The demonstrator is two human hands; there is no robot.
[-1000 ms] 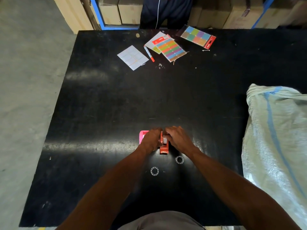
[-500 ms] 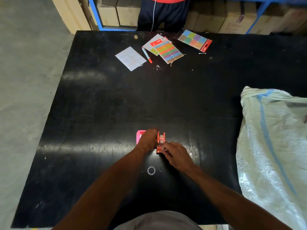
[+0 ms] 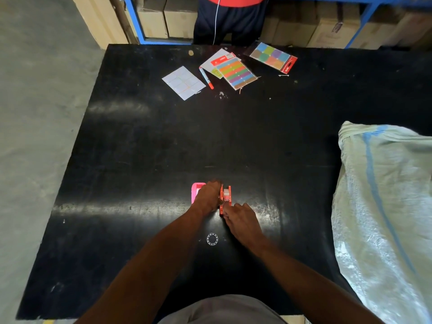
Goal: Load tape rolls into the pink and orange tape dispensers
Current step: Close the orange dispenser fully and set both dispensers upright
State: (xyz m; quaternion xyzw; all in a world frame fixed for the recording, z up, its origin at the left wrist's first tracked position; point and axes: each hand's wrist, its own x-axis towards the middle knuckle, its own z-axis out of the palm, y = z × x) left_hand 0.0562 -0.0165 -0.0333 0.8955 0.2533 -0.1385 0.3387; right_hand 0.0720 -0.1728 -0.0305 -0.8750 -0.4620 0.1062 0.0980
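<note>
A warehouse: stacked cardboard boxes (image 3: pixel 163 22) on blue shelving (image 3: pixel 357 26), concrete floor (image 3: pixel 35 113).

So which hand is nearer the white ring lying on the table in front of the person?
Right. The right hand is just up and to the right of the white ring, fingertips at the orange dispenser. The left hand is farther up, covering the pink dispenser.

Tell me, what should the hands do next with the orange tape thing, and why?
Probably pull the tape end forward to the cutter. A roll already sits in the orange dispenser; the left hand steadies its side while the right hand pinches at its near end. One loose ring lies on the table, and the pink dispenser waits behind the left hand.
</note>
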